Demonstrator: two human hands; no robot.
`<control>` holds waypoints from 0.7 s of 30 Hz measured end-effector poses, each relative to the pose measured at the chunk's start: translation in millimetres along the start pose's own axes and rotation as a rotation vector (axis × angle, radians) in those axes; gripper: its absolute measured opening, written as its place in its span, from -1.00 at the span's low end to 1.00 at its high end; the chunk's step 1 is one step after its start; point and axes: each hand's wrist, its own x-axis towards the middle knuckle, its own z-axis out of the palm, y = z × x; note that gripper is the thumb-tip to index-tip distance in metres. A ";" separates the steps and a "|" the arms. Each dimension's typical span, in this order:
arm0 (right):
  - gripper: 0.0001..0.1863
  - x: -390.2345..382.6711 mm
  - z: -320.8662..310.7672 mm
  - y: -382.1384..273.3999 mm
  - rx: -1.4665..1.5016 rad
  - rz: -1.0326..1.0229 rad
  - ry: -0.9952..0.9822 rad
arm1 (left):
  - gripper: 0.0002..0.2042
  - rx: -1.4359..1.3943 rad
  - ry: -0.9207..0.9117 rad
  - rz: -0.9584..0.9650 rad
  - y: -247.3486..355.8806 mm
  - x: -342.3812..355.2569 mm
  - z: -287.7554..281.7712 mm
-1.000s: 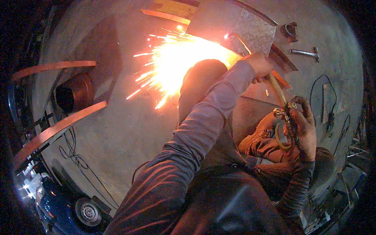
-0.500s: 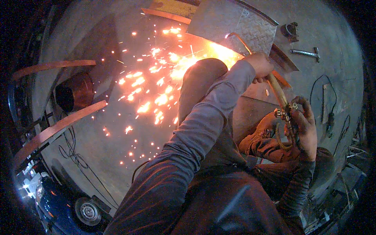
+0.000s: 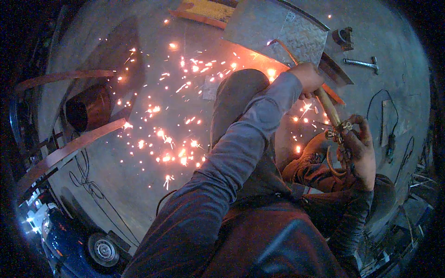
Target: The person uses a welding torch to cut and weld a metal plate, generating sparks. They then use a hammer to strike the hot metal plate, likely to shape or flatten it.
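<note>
A brass cutting torch (image 3: 328,105) slants between my two hands, its thin bent tip at the edge of a grey steel plate (image 3: 273,25). My left hand (image 3: 307,78) is closed round the front of the torch, just behind the bent tube. Farther back, my right hand (image 3: 363,148) grips the rear end by the valve knobs, the thumb near a small brass knob. A small bright point shows at the tip. Orange glow lights the plate's near side face (image 3: 255,58). Part of that face is hidden behind my left forearm and knee.
Sparks scatter over the floor to the left and beside my boot (image 3: 308,162). Two curved steel strips (image 3: 81,140) and a short wide pipe (image 3: 90,109) are at left. A hammer (image 3: 361,62) lies at right, near a corded tool (image 3: 390,147). A wheel (image 3: 104,249) stands lower left.
The bright flare under the plate edge has shrunk to a dull orange glow. Sparks are smaller and more spread out, some now near my boot. Both hands and the torch have hardly moved.
</note>
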 end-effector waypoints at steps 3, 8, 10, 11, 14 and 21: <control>-0.69 -1.0 5.0 -0.4 0.017 -0.016 0.011 | -0.67 -0.058 0.036 -0.017 -6.4 5.4 4.2; -0.70 -3.1 3.6 -1.9 -0.039 -0.008 0.059 | -0.67 -0.013 0.020 0.013 0.3 0.7 2.1; -0.70 -3.7 1.8 -4.0 -0.027 0.017 0.027 | -0.67 -0.038 0.029 0.016 -0.4 -0.8 2.0; -0.70 -4.2 2.8 -5.7 -0.040 0.019 0.030 | -0.67 -0.050 0.034 0.011 -0.9 -0.7 2.2; -0.70 -5.1 3.5 -7.8 -0.061 0.029 0.045 | -0.66 -0.053 0.037 0.013 -0.6 0.6 2.9; -0.70 -7.4 5.5 -12.5 -0.060 0.056 0.080 | -0.67 -0.040 0.046 0.024 5.4 -4.1 1.1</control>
